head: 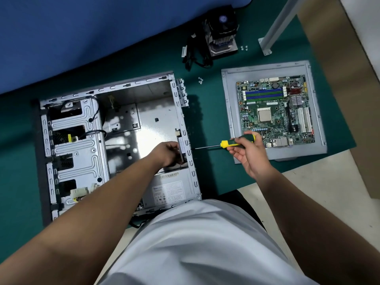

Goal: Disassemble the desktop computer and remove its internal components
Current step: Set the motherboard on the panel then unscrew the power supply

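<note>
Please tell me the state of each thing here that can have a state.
computer case: open, lying on its side.
motherboard: removed, lying on the side panel.
cooler: removed, on the mat.
power supply: inside the case.
screwdriver: held by right hand.
left hand: gripping the rear fan.

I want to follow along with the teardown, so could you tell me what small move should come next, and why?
Probably drive the screwdriver tip into the case rear wall and turn. The right hand holds it level, its tip at that wall, while the left hand steadies the rear fan inside.
</note>
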`<state>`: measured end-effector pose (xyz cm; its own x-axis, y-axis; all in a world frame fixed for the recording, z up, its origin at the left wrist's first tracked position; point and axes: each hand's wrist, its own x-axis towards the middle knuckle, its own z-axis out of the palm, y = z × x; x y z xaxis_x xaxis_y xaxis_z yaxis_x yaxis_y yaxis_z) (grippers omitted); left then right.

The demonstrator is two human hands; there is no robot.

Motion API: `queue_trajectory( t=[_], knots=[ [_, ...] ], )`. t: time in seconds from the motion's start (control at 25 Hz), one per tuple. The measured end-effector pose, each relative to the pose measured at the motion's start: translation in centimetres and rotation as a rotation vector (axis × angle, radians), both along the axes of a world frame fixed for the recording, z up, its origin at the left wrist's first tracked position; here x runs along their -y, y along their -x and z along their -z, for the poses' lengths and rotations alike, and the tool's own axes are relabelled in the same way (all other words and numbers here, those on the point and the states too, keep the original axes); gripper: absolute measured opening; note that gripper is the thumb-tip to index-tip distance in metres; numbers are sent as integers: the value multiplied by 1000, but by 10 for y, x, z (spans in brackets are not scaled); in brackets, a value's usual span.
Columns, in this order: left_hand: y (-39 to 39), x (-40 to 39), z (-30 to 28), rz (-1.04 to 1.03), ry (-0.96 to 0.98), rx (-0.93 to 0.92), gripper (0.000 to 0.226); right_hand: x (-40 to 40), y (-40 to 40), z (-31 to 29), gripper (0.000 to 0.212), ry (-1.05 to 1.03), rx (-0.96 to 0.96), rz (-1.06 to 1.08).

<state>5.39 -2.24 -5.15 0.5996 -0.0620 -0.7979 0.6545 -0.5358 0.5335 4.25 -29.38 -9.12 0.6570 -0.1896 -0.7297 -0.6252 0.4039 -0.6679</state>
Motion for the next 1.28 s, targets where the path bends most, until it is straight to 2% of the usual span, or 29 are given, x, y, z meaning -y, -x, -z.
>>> queue_trajectory(
  t=[0.44, 0.6, 0.68, 0.84, 0.88, 0.92, 1.04, 1.16, 1.24, 1.28],
  knots=[
    [-1, -1, 2, -15, 17, -9, 40, 15, -19, -3, 35, -142, -47, -125],
    [-2, -2, 3, -8, 38, -16, 38, 11, -21, -6, 16, -124, -98, -90],
    [-3, -2, 3, 1, 43, -9, 38, 9, -23, -7, 27, 23, -169, -149],
    [-6, -4, 2, 64, 46, 7, 39, 13, -32, -14, 59, 632, -225, -514],
    [-8, -7, 3, 92, 48, 6, 39, 15, -35, -14, 58, 706, -217, -555],
    [-10, -9, 3, 128, 52, 6, 39, 16, -38, -14, 51, 694, -212, -558],
    [-15, -17, 10, 233, 90, 12, 39, 13, -47, -19, 20, 475, -194, -504],
    [-18, -25, 17, 283, 115, 31, 34, 13, -47, -25, 21, 295, -180, -437],
    [-17, -31, 24, 289, 183, 55, 32, 16, -47, -28, 29, 376, -184, -553],
    [-16, -33, 27, 277, 229, 68, 32, 17, -49, -29, 34, 542, -184, -705]
  ],
)
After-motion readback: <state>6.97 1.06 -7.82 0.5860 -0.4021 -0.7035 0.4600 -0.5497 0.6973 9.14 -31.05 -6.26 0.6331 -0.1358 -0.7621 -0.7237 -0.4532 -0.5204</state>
